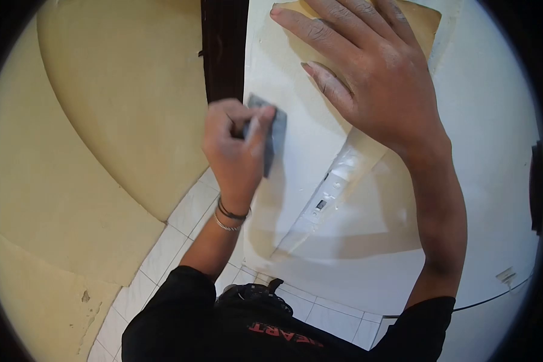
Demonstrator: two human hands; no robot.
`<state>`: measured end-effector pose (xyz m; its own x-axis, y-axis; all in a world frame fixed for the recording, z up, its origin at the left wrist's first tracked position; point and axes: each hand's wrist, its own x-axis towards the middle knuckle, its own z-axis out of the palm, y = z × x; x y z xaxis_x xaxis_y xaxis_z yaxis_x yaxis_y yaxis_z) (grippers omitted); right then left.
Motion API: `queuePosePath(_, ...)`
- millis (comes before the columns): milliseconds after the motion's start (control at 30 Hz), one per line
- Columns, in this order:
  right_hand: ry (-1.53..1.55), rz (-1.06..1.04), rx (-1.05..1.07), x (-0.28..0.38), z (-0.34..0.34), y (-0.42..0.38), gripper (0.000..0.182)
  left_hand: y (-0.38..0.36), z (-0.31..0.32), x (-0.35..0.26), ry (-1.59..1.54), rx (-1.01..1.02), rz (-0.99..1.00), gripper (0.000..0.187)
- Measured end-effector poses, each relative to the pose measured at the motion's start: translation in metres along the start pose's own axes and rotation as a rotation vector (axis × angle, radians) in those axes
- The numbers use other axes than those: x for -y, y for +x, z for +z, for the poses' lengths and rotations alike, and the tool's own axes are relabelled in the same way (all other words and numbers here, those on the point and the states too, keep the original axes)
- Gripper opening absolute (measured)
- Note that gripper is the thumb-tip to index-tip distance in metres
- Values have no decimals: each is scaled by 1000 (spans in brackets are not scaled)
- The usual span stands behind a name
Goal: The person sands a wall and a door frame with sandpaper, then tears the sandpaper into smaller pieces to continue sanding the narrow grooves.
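Note:
My left hand (235, 133) is closed around a thin, flat grey piece (279, 130). Blur hides whether it is sandpaper or a scraper blade. It is held against or just in front of the pale wall (301, 139), near the wall's left edge; contact is not clear. My right hand (374, 72) lies flat with fingers spread, over a tan patch (427, 24) on the same wall at the upper right. Whitish dust coats its fingers. Below and between the hands runs a narrow whitish strip (335, 187) with a small dark opening.
A dark brown vertical frame (225, 51) stands left of the pale wall. Further left is a yellowish wall (120, 90) with a chipped spot low down. White floor tiles (178, 244) show below. A thin dark cable (489, 303) runs at the lower right.

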<state>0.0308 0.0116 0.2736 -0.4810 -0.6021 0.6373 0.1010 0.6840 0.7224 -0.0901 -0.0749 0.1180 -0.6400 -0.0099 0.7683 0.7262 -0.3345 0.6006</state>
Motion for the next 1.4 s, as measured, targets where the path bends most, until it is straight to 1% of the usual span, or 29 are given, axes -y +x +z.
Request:
queuePosePath(33, -2, -11, -50, 0, 3, -1, 43, -12, 2, 4, -4, -27, 86, 21)
queuePosePath(67, 2, -9, -51, 2, 0, -1, 43, -16, 3, 9, -18, -29, 108, 20)
queuePosePath(100, -10, -11, -7, 3, -6, 1, 43, -15, 4, 11, -37, -31, 137, 20)
queuePosePath(167, -15, -18, 43, 5, -7, 2, 43, 12, 7, 0, -31, -47, 125, 19)
queuePosePath(233, 117, 31, -51, 2, -1, 1, 43, 19, 11, -3, -36, -59, 114, 20)
queuePosePath(300, 44, 8, -16, 5, -7, 2, 42, 10, 14, 2, 115, -96, 363, 32)
queuePosePath(333, -22, -13, 22, 6, -10, 2, 42, -3, 7, 3, 287, -30, 473, 45)
queuePosePath(367, -27, -10, 22, 4, -5, -1, 42, -12, 5, 4, 283, -27, 476, 45)
queuePosePath(433, 2, -25, -97, 1, 7, -5, 42, -18, 3, 4, 304, 36, 436, 47)
queuePosePath(500, 56, -1, -94, 2, 6, -7, 42, -9, 2, 4, 307, 52, 416, 47)
queuePosePath(567, 100, 14, -102, 2, 6, -8, 42, 1, 6, -1, 229, 7, 373, 45)
queuePosePath(600, 112, 12, -106, 1, 5, -9, 42, 2, 6, -1, 241, 2, 420, 42)
queuePosePath(633, 123, 13, -107, 1, 5, -10, 42, -2, 4, 0, 240, 6, 422, 42)
queuePosePath(700, 120, 10, -114, 0, 7, -11, 42, -23, -6, 3, 323, 104, 373, 40)
queuePosePath(767, 117, 6, -127, 2, 6, -11, 41, -32, -10, 8, 324, 139, 370, 38)
queuePosePath(833, 173, 67, -37, 6, -2, -8, 41, -22, -8, 7, 299, 112, 455, 36)
queuePosePath(900, 142, 32, -72, 4, 6, -10, 42, -2, -1, 3, 316, 67, 438, 35)
queuePosePath(967, 100, 2, -114, 3, 5, -11, 42, 15, 5, 1, 181, -8, 392, 33)
queuePosePath(1000, 70, -13, -81, 5, 1, -10, 42, 13, 6, 3, 195, -40, 441, 32)
queuePosePath(1033, 40, -29, -47, 5, -2, -10, 42, 4, 4, 5, 192, -43, 441, 32)
queuePosePath(1067, 40, -32, -47, 4, 1, -11, 42, -10, -2, 7, 238, 30, 457, 32)
queuePosePath(1100, 39, -43, -92, 3, 6, -12, 42, -22, -7, 9, 285, 105, 472, 33)
queuePosePath(1133, 35, -53, -139, 2, 9, -12, 42, -28, -10, 12, 266, 131, 445, 35)
queuePosePath(1167, 30, -53, -142, 1, 7, -12, 42, -25, -9, 17, 264, 130, 451, 35)
queuePosePath(1233, 45, -42, -68, 5, 0, -10, 42, -13, -5, 16, 307, 60, 533, 36)
queuePosePath(1267, 50, -43, -64, 5, 2, -11, 42, -5, -2, 13, 261, 34, 461, 35)
queuePosePath(1300, 92, -21, -96, 4, 4, -12, 42, 2, 1, 13, 260, 32, 460, 35)
queuePosePath(1367, 131, 1, -130, 0, 13, -14, 43, 11, 5, 15, 201, -67, 479, 35)
queuePosePath(1400, 34, -54, -161, -3, 21, -15, 43, 4, 2, 14, 223, -41, 459, 34)
